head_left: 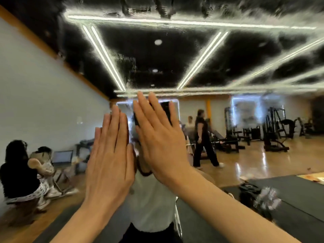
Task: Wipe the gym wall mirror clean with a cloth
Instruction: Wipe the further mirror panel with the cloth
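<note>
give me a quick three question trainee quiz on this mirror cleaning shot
1. True or false: both hands are raised with their fingers straight.
2. What is either hand holding? A) a cloth B) a spray bottle C) nothing visible
3. Which part of the mirror looks most streaked and smeared?

Key
1. True: the left hand and right hand are up in front of the mirror, fingers straight and close together.
2. C: no cloth shows in either hand.
3. The upper part, where the reflected ceiling lights look smeared.
</note>
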Motion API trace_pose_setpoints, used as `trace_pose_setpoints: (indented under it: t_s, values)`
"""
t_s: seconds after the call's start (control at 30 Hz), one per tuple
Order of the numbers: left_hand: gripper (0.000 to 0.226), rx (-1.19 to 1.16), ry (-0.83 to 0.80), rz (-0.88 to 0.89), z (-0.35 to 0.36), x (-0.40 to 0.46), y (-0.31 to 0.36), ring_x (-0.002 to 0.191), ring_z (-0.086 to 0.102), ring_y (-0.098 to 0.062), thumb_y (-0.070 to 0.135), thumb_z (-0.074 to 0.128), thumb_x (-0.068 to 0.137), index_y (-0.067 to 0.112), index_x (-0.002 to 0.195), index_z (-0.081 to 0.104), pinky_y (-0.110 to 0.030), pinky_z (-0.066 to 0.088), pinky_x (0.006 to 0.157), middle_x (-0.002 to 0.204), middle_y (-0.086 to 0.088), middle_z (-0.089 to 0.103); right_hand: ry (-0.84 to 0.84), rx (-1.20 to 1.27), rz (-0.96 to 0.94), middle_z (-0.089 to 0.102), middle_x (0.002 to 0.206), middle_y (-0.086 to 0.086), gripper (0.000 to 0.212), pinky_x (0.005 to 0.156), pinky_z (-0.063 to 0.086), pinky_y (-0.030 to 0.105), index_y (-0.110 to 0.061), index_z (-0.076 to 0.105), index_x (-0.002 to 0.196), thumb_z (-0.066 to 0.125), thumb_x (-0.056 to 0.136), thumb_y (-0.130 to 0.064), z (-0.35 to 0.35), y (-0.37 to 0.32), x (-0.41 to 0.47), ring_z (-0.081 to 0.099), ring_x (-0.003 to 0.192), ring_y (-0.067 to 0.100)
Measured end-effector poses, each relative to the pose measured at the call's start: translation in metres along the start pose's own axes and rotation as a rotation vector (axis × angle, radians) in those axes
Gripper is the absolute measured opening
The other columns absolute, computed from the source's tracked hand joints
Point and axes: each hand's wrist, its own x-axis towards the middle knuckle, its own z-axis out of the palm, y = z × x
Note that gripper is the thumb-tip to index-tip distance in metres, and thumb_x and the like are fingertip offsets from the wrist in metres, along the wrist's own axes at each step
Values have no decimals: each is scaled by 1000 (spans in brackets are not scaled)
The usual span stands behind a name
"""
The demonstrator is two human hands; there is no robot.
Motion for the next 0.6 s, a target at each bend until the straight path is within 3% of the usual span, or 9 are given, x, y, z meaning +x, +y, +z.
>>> trace_pose_setpoints:
  t_s: [0.1, 0.23, 0.3, 0.37, 0.43, 0.5, 0.6]
  values:
    - [61, 3, 12, 14, 1, 0, 0, 156, -4, -16, 25, 25, 104, 5, 161, 13, -29, -8, 125, 170, -8, 4, -33, -4, -31, 31, 163, 8, 51, 125, 3, 42, -9, 37, 154, 35, 105, -24, -14, 33, -11, 22, 152, 23]
    - [62, -16, 11, 25, 2, -2, 0, 156, -7, -15, 26, 22, 105, 8, 162, 6, -30, -8, 125, 170, -4, -4, 32, 13, 319, 21, 167, 3, 53, 125, -8, 33, -12, 28, 158, 26, 108, -29, -43, 94, -33, 10, 155, 17]
    - [62, -10, 21, 24, 4, -3, 0, 156, -7, -16, 25, 23, 105, 9, 162, 4, -30, -9, 125, 170, -4, -5, 106, -2, 429, 23, 166, 6, 53, 126, -3, 38, -10, 31, 157, 28, 106, -24, -34, 68, -26, 13, 154, 21]
    - [61, -26, 35, 20, 6, -4, 0, 156, -6, -15, 22, 26, 106, 9, 162, 5, -29, -9, 125, 170, -5, -3, 120, -9, 339, 29, 163, 10, 54, 125, 4, 45, -8, 35, 154, 33, 101, -16, -13, 17, -15, 20, 152, 25]
    - [60, -52, 53, 16, 5, -4, -1, 156, -6, -13, 23, 28, 107, 9, 162, 8, -28, -8, 125, 170, -6, 1, 63, 36, 106, 32, 161, 10, 53, 124, 4, 44, -9, 37, 153, 33, 101, -19, 5, -24, -13, 24, 151, 25]
    - [60, -55, 47, 22, 4, -4, -2, 156, -6, -12, 23, 29, 107, 10, 162, 8, -28, -8, 125, 170, -6, 0, -12, 14, -33, 31, 162, 9, 53, 125, 4, 42, -9, 36, 153, 32, 102, -24, 3, -17, -18, 23, 152, 24]
    - [61, -37, 48, 34, 3, -4, -3, 156, -7, -14, 22, 28, 106, 8, 162, 7, -29, -8, 125, 170, -5, -2, -49, 9, 17, 26, 164, 8, 54, 124, 7, 42, -9, 32, 156, 33, 104, -24, -19, 41, -39, 18, 153, 22]
